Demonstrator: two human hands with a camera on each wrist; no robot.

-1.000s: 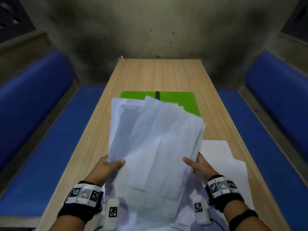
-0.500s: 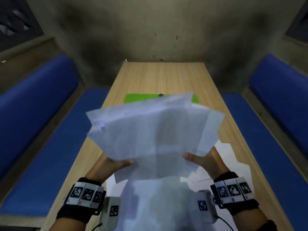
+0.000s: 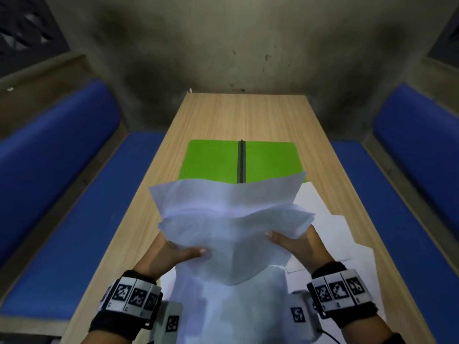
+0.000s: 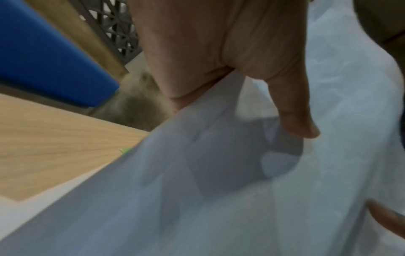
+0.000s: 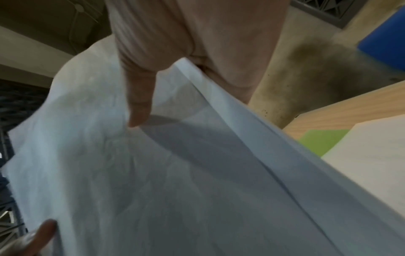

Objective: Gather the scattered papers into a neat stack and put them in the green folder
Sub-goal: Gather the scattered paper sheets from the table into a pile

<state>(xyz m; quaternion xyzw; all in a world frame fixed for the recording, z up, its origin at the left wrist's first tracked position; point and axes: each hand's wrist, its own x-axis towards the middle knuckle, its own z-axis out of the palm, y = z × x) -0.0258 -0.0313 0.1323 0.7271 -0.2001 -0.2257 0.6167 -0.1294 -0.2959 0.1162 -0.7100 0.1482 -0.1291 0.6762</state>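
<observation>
Papers (image 3: 231,229), a loose white bundle, are held up above the near part of the wooden table (image 3: 243,117), gripped at both side edges. Much is hidden: the fingers of both hands lie under the sheets, so only thumbs and palms show, and the bundle covers the near edge of the green folder (image 3: 211,161). Both wrist views are soft and blurred, with paper filling most of each picture

The left hand (image 3: 173,254) grasps the bundle's left side, its thumb pressed on top; the left wrist view shows that thumb (image 4: 293,114) on the top sheet and a dark shadow of fingers through the thin paper. The right hand (image 3: 300,247) clasps the right side likewise, thumb (image 5: 140,104) on top, with several sheet edges fanned along its palm

The sheets are thin, matt and slightly translucent, sagging into a trough between the hands, their far edges uneven and stepped rather than squared up. More loose sheets (image 3: 332,234) lie flat on the table to the right, overlapping at angles. The folder lies open and flat beyond the bundle, two bright green rectangular leaves with a dark spine strip (image 3: 241,161) down the middle. Blue padded benches (image 3: 57,175) flank the table
</observation>
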